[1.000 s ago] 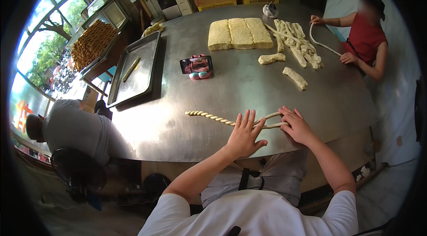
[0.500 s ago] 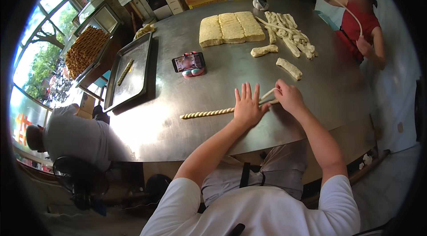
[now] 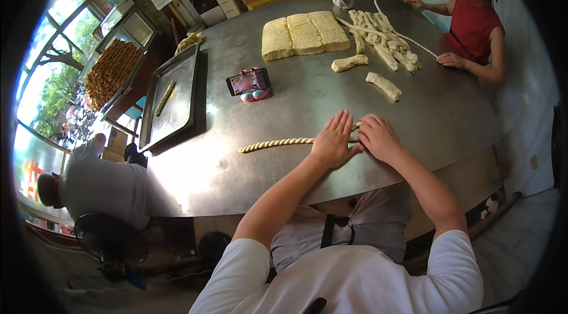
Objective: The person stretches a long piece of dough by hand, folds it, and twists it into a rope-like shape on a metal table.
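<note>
A pale twisted dough rope (image 3: 277, 145) lies across the metal table in front of me, its smooth right part running under my hands. Palm down on it is my left hand (image 3: 333, 143), open, with straight fingers held close together. Beside it, my right hand (image 3: 380, 138) rests on the right end of the dough, palm down and fingers slightly bent over it. A short bit of dough shows between the hands; the rest is covered. Just beyond lie two short dough pieces, one (image 3: 384, 86) nearer to my right hand and another (image 3: 349, 63) farther off.
Farther back sit a scored dough slab (image 3: 305, 35) and a heap of dough strips (image 3: 384, 42). A phone on a stand (image 3: 248, 83) is mid-table. Left, a dark tray (image 3: 170, 101) holds one twist. At the right a co-worker in red (image 3: 476, 24) handles a long dough rope.
My right hand has come down from a raised pinch on the strand to lie over the dough. My left fingers have drawn together. The co-worker's rope has been lowered to the table.
</note>
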The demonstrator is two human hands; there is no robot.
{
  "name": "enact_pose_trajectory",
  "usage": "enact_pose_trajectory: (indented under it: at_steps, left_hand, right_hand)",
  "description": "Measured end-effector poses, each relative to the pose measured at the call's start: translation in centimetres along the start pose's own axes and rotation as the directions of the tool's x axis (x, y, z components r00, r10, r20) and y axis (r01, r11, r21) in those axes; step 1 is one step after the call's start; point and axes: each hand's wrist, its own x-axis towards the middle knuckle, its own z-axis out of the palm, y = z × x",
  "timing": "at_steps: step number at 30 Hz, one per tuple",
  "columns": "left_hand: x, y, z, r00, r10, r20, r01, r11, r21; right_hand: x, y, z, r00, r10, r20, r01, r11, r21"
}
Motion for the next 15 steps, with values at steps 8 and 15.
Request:
enact_pose_trajectory:
  at_steps: [8, 15]
  left_hand:
    - [3.7, 0.5, 0.1, 0.987, -0.136, -0.083, 0.143, 0.987, 0.077]
    - [-1.8, 4.5, -1.3, 0.986, -0.085, 0.144, 0.069, 0.991, 0.113]
  right_hand:
    - [2.3, 2.6, 1.3, 0.881, 0.386, 0.272, -0.375, 0.922, -0.095]
    - [0.3, -0.7, -2.8, 0.754, 0.338, 0.564, -0.345, 0.933, -0.098]
